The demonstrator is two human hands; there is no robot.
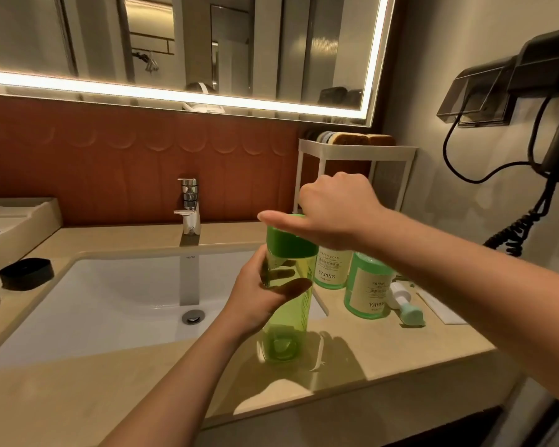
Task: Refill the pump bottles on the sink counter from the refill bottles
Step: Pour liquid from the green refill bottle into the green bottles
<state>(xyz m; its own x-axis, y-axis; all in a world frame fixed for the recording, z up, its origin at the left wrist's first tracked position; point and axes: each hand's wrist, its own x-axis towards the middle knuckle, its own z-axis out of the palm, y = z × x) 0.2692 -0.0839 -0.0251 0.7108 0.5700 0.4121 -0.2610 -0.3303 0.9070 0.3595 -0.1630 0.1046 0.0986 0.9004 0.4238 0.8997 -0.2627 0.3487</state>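
- At centre frame, the left hand (pixel 259 298) is wrapped round the body of a clear green refill bottle (pixel 288 321); its fingers show through the plastic.
- Above it, the right hand (pixel 333 211) is curled over the bottle's green cap (pixel 288 243), gripping it, with the thumb stretched along the cap's front.
- The refill bottle is upright, its base low at the table (pixel 368 362), just right of the sink (pixel 110 295).
- Just right of it stand two labelled green pump bottles, a farther one (pixel 333 266) and a nearer one (pixel 368 291); the right arm hides their tops.
- A white and teal pump head (pixel 405 306) lies on the table beside the nearer one.
- A chrome faucet (pixel 189 204) stands behind the sink, left of centre.
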